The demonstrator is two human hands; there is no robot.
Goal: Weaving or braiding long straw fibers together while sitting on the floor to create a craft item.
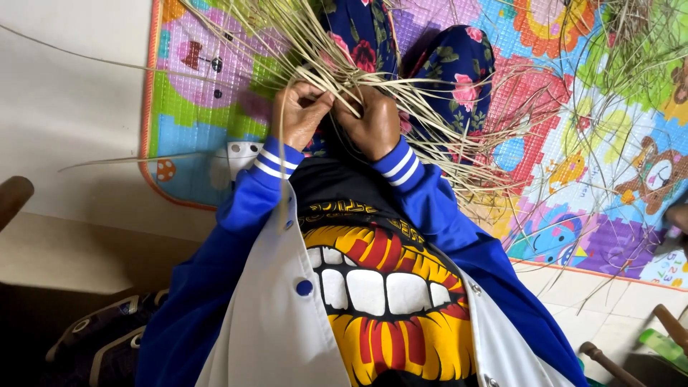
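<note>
My left hand (299,113) and my right hand (374,123) are close together in front of my chest, both closed around a bundle of long, thin, pale dry grass strands (337,75). The strands fan out from my fingers toward the upper left and to the right. Both wrists come out of blue sleeves with white-striped cuffs. My legs in dark blue floral cloth (459,68) lie beyond my hands. What the strands form between my palms is hidden by my fingers.
A colourful cartoon play mat (573,143) covers the floor under me, with loose dry strands (616,64) scattered over its right part. Pale tiled floor (64,107) lies to the left. Wooden handles (609,362) show at the bottom right, and a dark wooden end (13,197) at the left edge.
</note>
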